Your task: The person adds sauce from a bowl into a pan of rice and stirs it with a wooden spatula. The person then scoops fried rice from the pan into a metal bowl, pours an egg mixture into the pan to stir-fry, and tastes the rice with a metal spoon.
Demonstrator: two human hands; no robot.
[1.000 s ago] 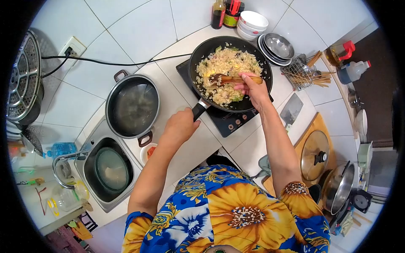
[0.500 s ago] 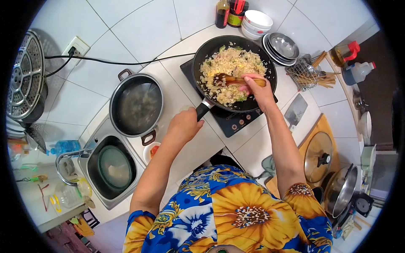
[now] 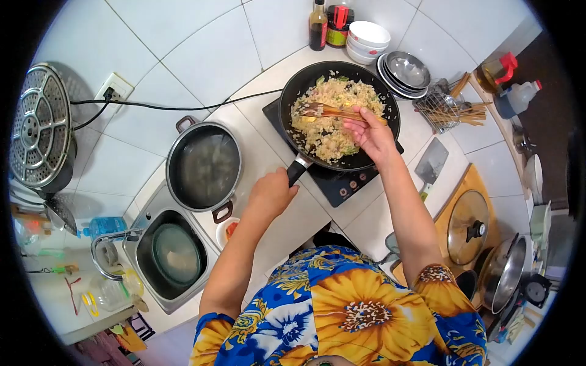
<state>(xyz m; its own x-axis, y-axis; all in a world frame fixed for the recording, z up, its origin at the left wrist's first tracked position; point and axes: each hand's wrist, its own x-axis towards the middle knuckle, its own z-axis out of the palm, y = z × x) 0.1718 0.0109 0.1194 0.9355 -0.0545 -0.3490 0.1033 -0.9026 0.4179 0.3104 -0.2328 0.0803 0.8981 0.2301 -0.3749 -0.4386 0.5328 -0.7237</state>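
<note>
My left hand [image 3: 273,193] is closed around the black handle of a frying pan [image 3: 390,143], which sits on a black induction cooktop [image 3: 342,196]. Fried rice [image 3: 332,131] with bits of egg and green fills the pan's middle. Above the rice, my right hand [image 3: 371,133] grips a wooden spatula [image 3: 329,111] by its handle. The spatula's blade points left, with some grains on it; whether it touches the rice I cannot tell.
Left of the cooktop stands a pot [image 3: 204,166] of cloudy liquid, near a sink [image 3: 174,262] holding a basin. A cleaver [image 3: 431,161], a glass lid [image 3: 469,227] and a chopstick basket [image 3: 441,111] are at right. Stacked bowls [image 3: 368,38] and bottles [image 3: 318,25] stand behind.
The spatula has swung to lie flatter, its blade shifting slightly left and up off the rice's middle. My right hand has turned, its fingers now showing. My left hand keeps the pan handle.
</note>
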